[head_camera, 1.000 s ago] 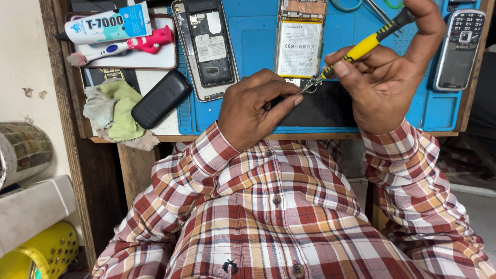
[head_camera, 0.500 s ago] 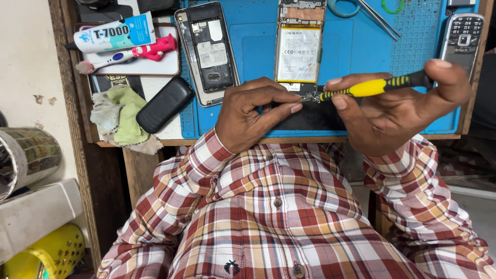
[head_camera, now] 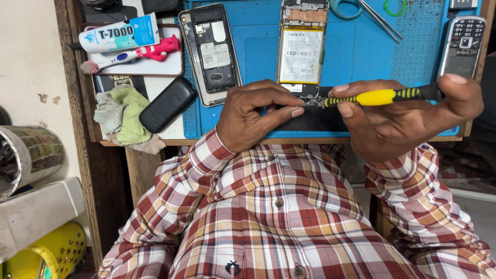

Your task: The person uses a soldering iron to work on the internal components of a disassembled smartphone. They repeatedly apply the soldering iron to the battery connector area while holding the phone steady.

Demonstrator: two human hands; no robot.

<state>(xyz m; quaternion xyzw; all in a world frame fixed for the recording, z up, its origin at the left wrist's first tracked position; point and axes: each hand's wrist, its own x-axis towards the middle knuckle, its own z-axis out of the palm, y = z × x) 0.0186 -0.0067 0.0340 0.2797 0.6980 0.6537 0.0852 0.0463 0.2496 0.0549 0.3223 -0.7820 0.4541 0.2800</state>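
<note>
Nearest the camera, above a plaid shirt, the right hand (head_camera: 408,121) holds a yellow-and-black screwdriver (head_camera: 385,96) lying almost level – fingers curled under the handle, thumb capping its far end by the edge of the blue work mat (head_camera: 356,51). Its metal tip points left, meeting the pressed-together fingertips of the left hand (head_camera: 253,116), which pinches something too small to make out right at the tip. Both hands sit over a dark flat piece (head_camera: 320,120) on the mat's near edge. Just beyond the tip lies an opened smartphone (head_camera: 301,49) with its pale battery showing – touching distance from the left fingers. To its left rests an open black phone shell (head_camera: 211,51), then a small black phone (head_camera: 168,104) beside a green cloth (head_camera: 123,114). Farther back lie a glue tube (head_camera: 120,34), a pink toothbrush (head_camera: 137,54), scissors (head_camera: 361,13) and a keypad phone (head_camera: 461,45).
</note>
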